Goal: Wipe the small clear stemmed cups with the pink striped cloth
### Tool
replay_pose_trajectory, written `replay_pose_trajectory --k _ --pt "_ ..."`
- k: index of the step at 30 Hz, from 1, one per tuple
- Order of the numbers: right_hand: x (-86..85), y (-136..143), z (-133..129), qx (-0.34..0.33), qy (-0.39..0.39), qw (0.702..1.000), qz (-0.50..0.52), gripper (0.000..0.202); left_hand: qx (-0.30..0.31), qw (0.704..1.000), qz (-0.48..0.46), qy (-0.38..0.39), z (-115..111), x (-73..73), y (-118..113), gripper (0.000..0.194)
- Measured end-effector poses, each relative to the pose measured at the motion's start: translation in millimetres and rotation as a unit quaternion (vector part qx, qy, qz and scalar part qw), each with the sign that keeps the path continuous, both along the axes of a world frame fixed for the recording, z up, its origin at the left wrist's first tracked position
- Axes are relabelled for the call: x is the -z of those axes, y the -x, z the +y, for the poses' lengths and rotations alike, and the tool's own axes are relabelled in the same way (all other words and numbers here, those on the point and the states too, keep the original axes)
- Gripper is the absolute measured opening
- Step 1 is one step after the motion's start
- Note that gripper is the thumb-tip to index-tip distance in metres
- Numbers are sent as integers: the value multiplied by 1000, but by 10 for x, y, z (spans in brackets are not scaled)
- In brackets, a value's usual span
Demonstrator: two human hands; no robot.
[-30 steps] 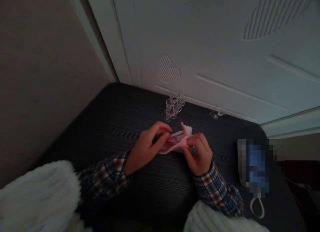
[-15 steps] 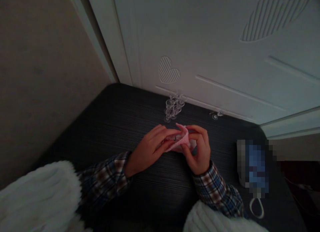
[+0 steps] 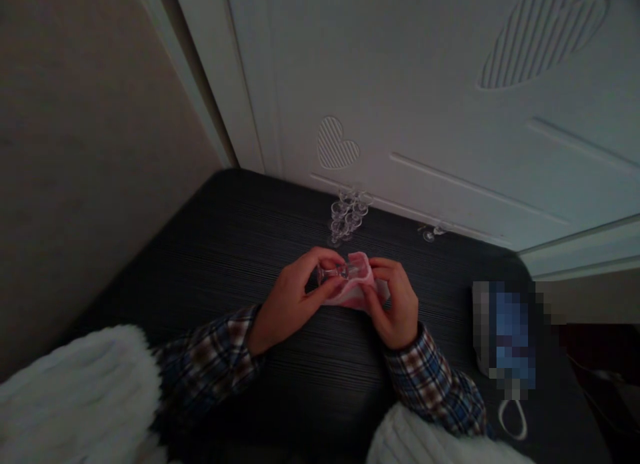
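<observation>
My left hand [image 3: 296,296] is closed on a small clear stemmed glass [image 3: 327,272], which lies sideways with its foot toward the left. My right hand [image 3: 396,301] pinches a pink and white cloth [image 3: 356,292] around the glass's bowl end. Part of the cloth hangs beneath the glass, between both hands. The bowl is partly hidden by the cloth and my fingers. Just beyond my hands, a cluster of several small clear stemmed glasses [image 3: 349,214] stands close together on the dark table.
The dark wood-grain table [image 3: 220,251] meets a white panel [image 3: 440,117] with heart reliefs at the back. Small clear glass pieces [image 3: 431,233] lie near that panel. A blurred-out blue item [image 3: 510,337] with a white strap loop [image 3: 513,419] is at the right.
The glass now shows more openly between my hands, its foot end visible at my left fingers. The cloth has been shifted and folded around the bowl end by my right fingers.
</observation>
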State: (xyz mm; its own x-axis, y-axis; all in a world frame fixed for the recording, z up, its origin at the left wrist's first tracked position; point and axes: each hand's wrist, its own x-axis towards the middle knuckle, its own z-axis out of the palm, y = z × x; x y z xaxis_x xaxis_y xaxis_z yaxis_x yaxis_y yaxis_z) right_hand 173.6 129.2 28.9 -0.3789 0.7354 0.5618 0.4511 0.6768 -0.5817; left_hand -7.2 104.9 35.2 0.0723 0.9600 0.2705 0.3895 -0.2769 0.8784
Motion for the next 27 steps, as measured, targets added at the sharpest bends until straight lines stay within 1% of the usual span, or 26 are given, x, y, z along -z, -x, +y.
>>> replay_pose_trajectory --k 5,11,13,15,17,21,24,27 --pt "14 -3 -10 6 11 1000 1 15 -8 1000 7 -1 3 -5 -1 19" --pt "17 -16 -35 50 -10 998 46 21 -10 999 34 3 30 3 7 15" --pt "10 -19 -35 52 -7 998 47 24 -3 999 41 2 26 6 1 13" --pt "-3 -15 -29 35 15 999 29 26 13 999 48 1 15 10 -5 12" --pt "-14 -3 -17 -2 41 999 -1 27 29 998 55 -3 4 18 -3 12" --pt "-5 31 4 -79 56 994 -43 31 28 997 63 -29 -17 44 27 11" --pt "23 44 9 -98 60 992 -56 35 41 997 63 -33 -30 61 46 9" --pt "40 47 4 -99 65 990 -78 31 48 997 54 -27 -34 64 47 9"
